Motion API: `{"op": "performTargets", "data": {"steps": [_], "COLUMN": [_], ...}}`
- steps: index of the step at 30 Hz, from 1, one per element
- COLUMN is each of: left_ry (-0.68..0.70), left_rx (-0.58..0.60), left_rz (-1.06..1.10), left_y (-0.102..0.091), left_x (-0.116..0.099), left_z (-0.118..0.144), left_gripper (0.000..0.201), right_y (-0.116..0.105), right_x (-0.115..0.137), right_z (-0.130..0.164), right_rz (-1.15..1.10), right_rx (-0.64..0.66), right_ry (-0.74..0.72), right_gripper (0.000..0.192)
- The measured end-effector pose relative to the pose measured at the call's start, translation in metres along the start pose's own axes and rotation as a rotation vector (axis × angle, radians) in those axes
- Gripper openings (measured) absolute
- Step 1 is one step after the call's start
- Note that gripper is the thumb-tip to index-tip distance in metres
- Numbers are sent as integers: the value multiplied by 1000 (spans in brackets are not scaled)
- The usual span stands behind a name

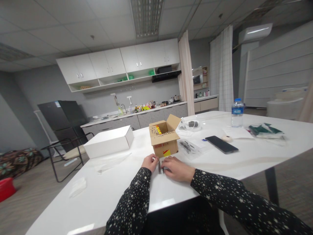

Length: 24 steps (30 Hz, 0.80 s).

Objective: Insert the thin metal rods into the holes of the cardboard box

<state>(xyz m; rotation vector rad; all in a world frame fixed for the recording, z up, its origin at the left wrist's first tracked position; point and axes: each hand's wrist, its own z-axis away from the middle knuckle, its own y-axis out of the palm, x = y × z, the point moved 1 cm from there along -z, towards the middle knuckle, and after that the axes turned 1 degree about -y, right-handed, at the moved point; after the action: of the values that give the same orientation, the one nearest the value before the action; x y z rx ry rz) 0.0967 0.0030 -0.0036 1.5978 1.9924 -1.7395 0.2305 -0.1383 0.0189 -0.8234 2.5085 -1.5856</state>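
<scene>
My left hand rests on the table with its fingers curled and thumb tip pressed near them; what they hold, if anything, is hidden. Beside its fingertips, slim dark metal pieces lie upright in the view, between both hands. My right hand is closed palm down at their right, its bent fingers over something dark that is mostly covered. Just beyond the hands stands a cardboard box with flaps raised and a yellow and red label. To its right, a clear plastic bag carries several thin metal tools.
On the white table, a white box and crumpled clear plastic are at left. A phone, a water bottle, a coiled white cable and a green packet are at right.
</scene>
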Motion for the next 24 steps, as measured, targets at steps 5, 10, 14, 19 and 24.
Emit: {"op": "performTargets", "data": {"steps": [5,10,14,19,24], "left_ry": [-4,4,3,-1,-28], "left_rx": [14,27,23,10,32], "left_rz": [3,-7,-4,7,34], "left_y": [-1,-1,1,3,1], "left_x": [0,-1,0,4,0], "left_z": [0,0,-1,-2,0], "left_gripper": [26,26,27,25,24], "right_y": [1,2,2,0,0], "right_x": [1,2,2,3,4], "right_z": [-1,-4,-4,-4,-5], "right_rz": [-2,3,-3,-10,-21], "right_rx": [-6,-15,-16,-19,-16], "right_ry": [-18,-47,-49,-46,-39], "right_gripper": [18,19,20,19,21]}}
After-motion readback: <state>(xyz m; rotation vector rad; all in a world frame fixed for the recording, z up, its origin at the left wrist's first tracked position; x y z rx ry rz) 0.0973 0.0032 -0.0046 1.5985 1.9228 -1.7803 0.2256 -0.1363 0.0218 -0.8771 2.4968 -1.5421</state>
